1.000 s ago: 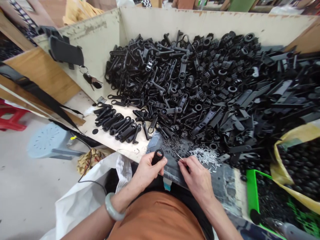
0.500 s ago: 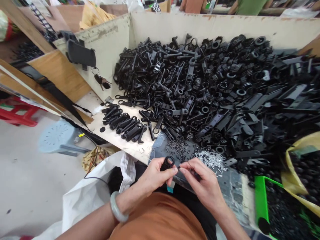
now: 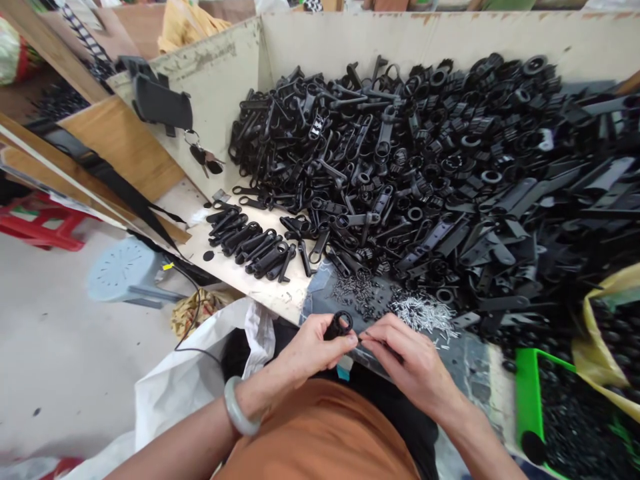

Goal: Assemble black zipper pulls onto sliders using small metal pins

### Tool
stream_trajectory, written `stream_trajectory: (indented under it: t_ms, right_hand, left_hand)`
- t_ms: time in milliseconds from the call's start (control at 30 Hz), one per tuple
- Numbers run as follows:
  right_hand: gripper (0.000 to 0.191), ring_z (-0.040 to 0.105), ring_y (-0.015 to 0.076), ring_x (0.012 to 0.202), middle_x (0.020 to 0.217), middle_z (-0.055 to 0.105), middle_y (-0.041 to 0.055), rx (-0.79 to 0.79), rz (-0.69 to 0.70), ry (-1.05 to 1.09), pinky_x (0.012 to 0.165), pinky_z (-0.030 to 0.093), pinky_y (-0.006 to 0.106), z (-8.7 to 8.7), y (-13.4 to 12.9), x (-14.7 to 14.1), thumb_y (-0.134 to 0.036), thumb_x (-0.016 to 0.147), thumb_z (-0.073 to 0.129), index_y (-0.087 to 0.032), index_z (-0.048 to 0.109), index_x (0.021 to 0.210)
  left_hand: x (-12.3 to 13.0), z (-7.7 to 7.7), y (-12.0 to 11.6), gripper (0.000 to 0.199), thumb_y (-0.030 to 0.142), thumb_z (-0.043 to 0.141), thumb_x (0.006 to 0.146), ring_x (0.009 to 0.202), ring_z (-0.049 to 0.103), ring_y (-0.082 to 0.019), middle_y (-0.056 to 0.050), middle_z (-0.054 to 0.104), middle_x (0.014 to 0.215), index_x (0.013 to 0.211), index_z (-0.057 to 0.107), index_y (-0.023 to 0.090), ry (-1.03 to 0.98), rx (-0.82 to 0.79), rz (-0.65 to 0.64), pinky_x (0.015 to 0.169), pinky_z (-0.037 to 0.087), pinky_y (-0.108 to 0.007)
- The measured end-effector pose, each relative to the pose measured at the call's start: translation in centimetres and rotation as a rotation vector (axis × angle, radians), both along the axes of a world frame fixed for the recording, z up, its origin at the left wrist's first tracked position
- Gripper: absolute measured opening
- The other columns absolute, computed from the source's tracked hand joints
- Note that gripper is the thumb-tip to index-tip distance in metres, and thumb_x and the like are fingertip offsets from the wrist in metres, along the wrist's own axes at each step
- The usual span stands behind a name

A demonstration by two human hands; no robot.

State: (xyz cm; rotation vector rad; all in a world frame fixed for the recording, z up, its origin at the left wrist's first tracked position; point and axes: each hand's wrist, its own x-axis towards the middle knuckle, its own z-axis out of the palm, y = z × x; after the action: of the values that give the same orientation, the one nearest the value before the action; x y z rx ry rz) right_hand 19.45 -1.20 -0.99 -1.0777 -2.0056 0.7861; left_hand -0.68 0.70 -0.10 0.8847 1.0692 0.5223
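Note:
My left hand [image 3: 316, 343] is closed around a black plastic part with a ring-shaped end [image 3: 342, 323], the ring facing up. Close beside it, my right hand [image 3: 400, 350] pinches something small and dark at its fingertips, near the left thumb; its kind is too small to make out. Just beyond my hands lie small dark screws [image 3: 353, 290] and a heap of silvery pins [image 3: 425, 313] on a grey work surface. A row of black ring-ended plastic parts [image 3: 267, 257] rests on the pale board to the left.
A large pile of black plastic parts [image 3: 370, 160] fills the walled bench. Keys [image 3: 206, 160] hang from a black holder [image 3: 163, 103] at the left wall. At right stand a green bin [image 3: 530, 393] and a yellow sack [image 3: 610, 320]. A blue stool [image 3: 123, 270] stands left.
The view has tipped down slightly. My hands stay close together, the left still holding the ring-ended part, while the right hand's fingers have curled in a little more.

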Motion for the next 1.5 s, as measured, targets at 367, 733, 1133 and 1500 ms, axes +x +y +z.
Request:
stream_trajectory:
  t_ms: [367, 733, 1133, 1500]
  right_hand:
    - [0.017, 0.066, 0.0138, 0.074, 0.089, 0.067, 0.0039, -0.006, 0.064, -0.066, 0.065, 0.053, 0.025, 0.3, 0.3, 0.5, -0.019, 0.105, 0.049, -0.022, 0.067, 0.104]
    - [0.012, 0.065, 0.0147, 0.073, 0.084, 0.067, 0.003, -0.084, 0.0, 0.107, 0.065, 0.053, 0.025, -0.2, 0.1, 0.1, -0.02, 0.101, 0.058, -0.022, 0.071, 0.099]
    - [0.008, 0.062, 0.0151, 0.066, 0.08, 0.067, 0.003, -0.038, -0.257, 0.147, 0.056, 0.05, 0.026, -1.3, -1.6, -1.0, -0.022, 0.094, 0.068, -0.021, 0.074, 0.1]
    - [0.003, 0.049, 0.011, 0.051, 0.069, 0.053, -0.003, -0.097, -0.355, 0.12, 0.043, 0.04, 0.022, -1.2, -1.8, -1.1, -0.023, 0.094, 0.063, -0.022, 0.066, 0.093]
  left_hand:
    - [-0.1, 0.3, 0.3, 0.03, 0.043, 0.075, 0.077, 0.039, 0.028, -0.004, 0.012, 0.039, 0.047, 0.081, 0.059, 0.018, -0.014, -0.071, -0.03, 0.039, 0.015, -0.019]
    - [0.0, 0.0, 0.2, 0.034, 0.043, 0.082, 0.073, 0.042, 0.03, -0.002, 0.009, 0.043, 0.056, 0.08, 0.063, 0.015, -0.11, -0.128, 0.021, 0.04, 0.016, -0.02]
    - [1.6, -0.3, -0.4, 0.046, 0.027, 0.091, 0.063, 0.042, 0.03, -0.002, 0.013, 0.037, 0.046, 0.071, 0.046, 0.021, -0.343, -0.603, 0.315, 0.045, 0.019, -0.019]
    - [0.8, 1.1, -0.7, 0.03, 0.03, 0.081, 0.072, 0.049, 0.043, -0.005, 0.005, 0.054, 0.055, 0.078, 0.055, 0.018, -0.368, -0.49, 0.092, 0.053, 0.029, -0.022]
